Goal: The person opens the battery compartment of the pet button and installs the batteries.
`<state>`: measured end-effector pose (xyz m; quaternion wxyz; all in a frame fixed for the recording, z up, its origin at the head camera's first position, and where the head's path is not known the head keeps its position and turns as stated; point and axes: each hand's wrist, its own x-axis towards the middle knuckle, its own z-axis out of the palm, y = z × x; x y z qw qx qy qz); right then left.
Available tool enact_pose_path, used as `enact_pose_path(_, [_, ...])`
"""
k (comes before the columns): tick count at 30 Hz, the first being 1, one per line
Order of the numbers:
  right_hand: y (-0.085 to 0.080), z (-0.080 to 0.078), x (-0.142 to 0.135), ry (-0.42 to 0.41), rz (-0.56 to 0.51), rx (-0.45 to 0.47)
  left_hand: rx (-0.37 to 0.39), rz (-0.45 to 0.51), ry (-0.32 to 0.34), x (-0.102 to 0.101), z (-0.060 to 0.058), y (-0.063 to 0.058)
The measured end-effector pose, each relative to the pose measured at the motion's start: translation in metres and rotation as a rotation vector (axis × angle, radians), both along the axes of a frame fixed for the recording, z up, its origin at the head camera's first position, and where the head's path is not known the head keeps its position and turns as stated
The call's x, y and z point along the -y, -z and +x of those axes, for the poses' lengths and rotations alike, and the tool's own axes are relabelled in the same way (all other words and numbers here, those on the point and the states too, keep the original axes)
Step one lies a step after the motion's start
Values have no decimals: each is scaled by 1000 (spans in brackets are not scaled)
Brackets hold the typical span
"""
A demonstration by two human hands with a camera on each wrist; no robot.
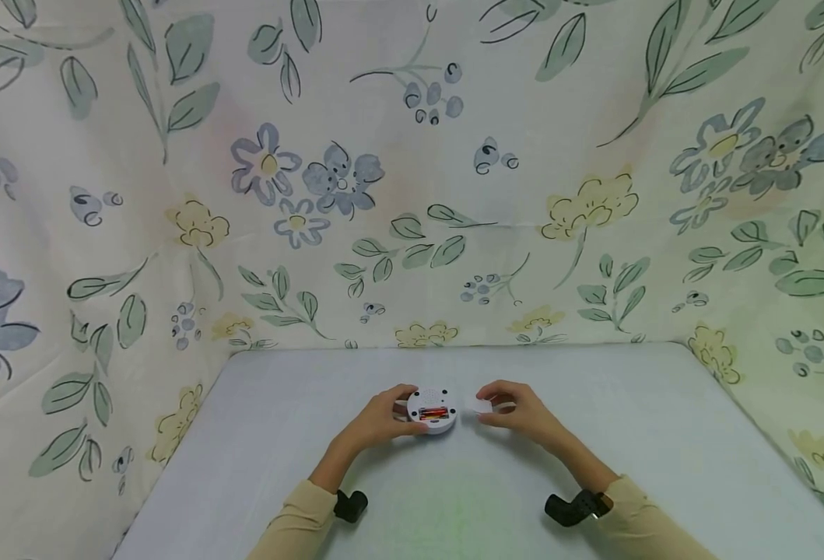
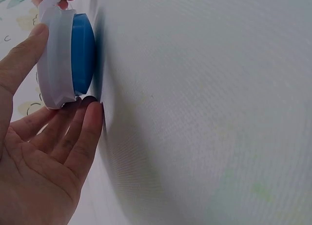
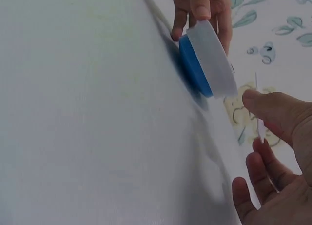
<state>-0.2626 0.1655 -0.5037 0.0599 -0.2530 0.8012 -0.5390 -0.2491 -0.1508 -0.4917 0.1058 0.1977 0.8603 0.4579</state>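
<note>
My left hand [image 1: 382,416] grips a round white device [image 1: 426,397] by its rim, thumb on the near side and fingers on the far side. Its back faces up, with an uncovered battery compartment holding red-orange batteries [image 1: 433,414] and dark round feet around it. Underneath, a blue part [image 2: 83,54] faces the table in the left wrist view. A short way to the right, my right hand [image 1: 520,410] pinches a thin white battery cover [image 1: 482,406] between thumb and fingers. Seen edge-on in the right wrist view, this cover [image 3: 260,108] stands apart from the device.
Both hands work low over a white table [image 1: 299,389], near its far edge. Behind and to the sides hangs a floral cloth [image 1: 412,295]. A black wrist camera [image 1: 351,506] sits on the left wrist, and another black camera [image 1: 571,509] on the right.
</note>
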Motion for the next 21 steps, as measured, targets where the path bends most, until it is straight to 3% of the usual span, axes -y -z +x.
enact_pose_path(5, [-5, 2, 17, -7, -10, 1, 0, -3, -3, 0, 0, 0])
enact_pose_path(12, [-27, 12, 41, -47, -24, -17, 5, 2, -7, 0, 0, 0])
enact_pose_path(21, [0, -4, 53, -54, -5, -103, -17, 16, 8, 0, 0, 1])
